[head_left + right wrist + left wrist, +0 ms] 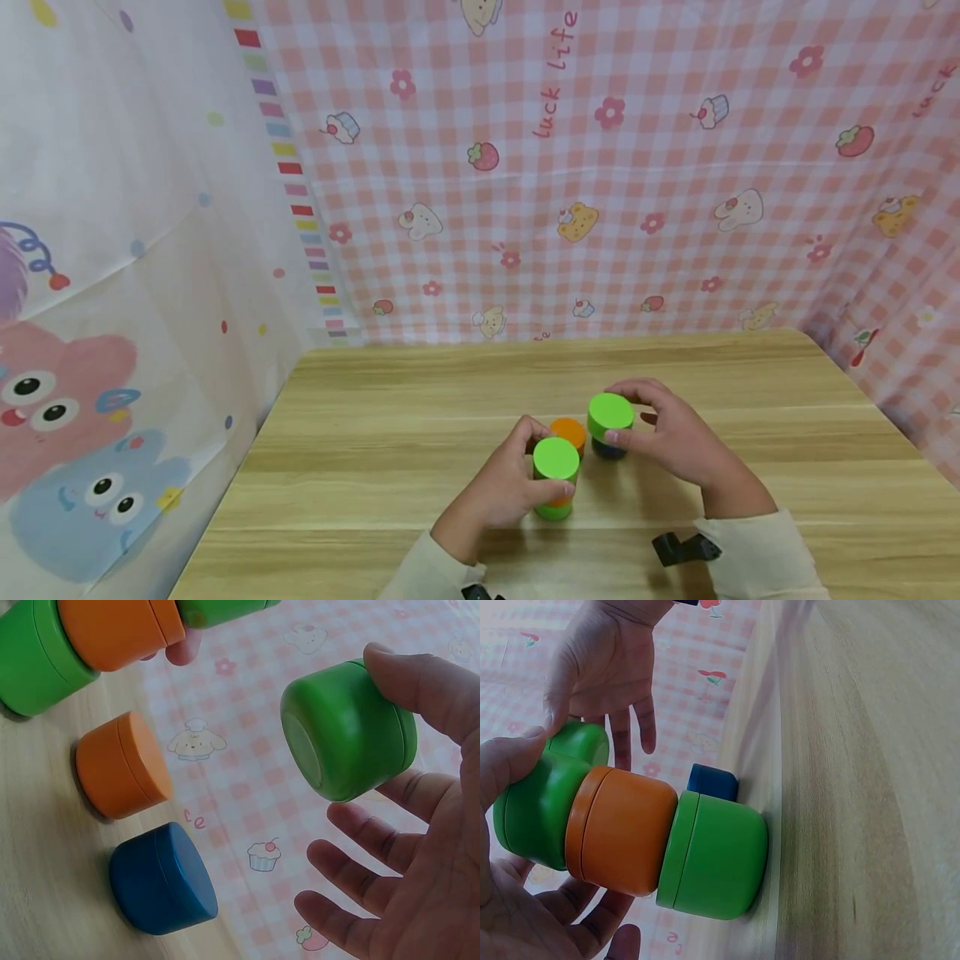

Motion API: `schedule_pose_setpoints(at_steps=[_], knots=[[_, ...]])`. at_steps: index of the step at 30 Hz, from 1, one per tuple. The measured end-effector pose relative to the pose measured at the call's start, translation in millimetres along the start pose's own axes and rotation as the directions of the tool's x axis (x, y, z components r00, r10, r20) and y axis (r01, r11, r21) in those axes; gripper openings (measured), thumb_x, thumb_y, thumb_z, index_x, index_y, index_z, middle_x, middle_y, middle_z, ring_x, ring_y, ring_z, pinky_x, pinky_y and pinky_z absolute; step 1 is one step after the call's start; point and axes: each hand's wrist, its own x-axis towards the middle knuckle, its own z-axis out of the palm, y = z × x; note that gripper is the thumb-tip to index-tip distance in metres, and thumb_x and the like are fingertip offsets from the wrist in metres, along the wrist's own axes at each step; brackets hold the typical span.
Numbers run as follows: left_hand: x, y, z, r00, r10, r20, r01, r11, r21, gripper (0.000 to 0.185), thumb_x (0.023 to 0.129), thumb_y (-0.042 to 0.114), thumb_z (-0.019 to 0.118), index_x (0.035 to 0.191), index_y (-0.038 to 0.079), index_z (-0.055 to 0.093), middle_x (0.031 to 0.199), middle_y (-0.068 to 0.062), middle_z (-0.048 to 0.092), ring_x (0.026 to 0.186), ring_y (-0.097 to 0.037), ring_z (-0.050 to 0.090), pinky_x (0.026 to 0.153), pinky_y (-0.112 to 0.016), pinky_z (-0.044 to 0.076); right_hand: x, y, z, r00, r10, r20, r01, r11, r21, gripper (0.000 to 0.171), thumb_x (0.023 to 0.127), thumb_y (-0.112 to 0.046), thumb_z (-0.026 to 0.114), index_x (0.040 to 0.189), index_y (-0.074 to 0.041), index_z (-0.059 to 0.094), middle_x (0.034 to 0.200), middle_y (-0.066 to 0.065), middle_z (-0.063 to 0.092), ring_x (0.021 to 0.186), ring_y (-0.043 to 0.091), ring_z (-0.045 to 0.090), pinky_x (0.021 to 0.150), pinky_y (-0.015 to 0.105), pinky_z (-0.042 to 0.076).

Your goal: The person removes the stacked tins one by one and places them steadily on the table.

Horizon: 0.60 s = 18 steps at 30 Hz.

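Observation:
A stack of round lidded jars stands on the table: a green one (714,856) at the bottom, an orange one (622,831) in the middle, another green one (556,460) on top. My left hand (506,479) holds the top jar between thumb and fingers. In my right hand (678,433) a separate green jar (345,727) is pinched, raised off the table. Beneath it in the head view, a dark blue jar (161,881) sits on the wood, apart from it. Beside that stands a lone orange jar (120,766), just behind the stack.
The wooden table (360,467) meets a pink checked cloth (450,192) at its back and right. A white cloth (187,275) with cartoon figures hangs at the left. A black wrist device (686,548) shows by the right sleeve.

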Motion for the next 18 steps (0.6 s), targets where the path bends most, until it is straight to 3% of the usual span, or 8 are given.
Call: schedule_pose_setpoints(at_steps=[18], knots=[[-0.2, -0.3, 0.4, 1.0, 0.01, -0.001, -0.01, 1.0, -0.015, 0.051, 0.088, 0.024, 0.087, 0.123, 0.021, 0.051, 0.126, 0.003, 0.06, 0.12, -0.02, 0.055, 0.108, -0.057, 0.044, 2.1, 13.9, -3.9, 0.999, 0.042, -0.016, -0.042, 0.999, 0.007, 0.056, 0.095, -0.028, 0.081, 0.141, -0.006, 0.059, 0.14, 0.016, 0.058, 0.134, 0.042, 0.051, 0.109, 0.072, 0.04]])
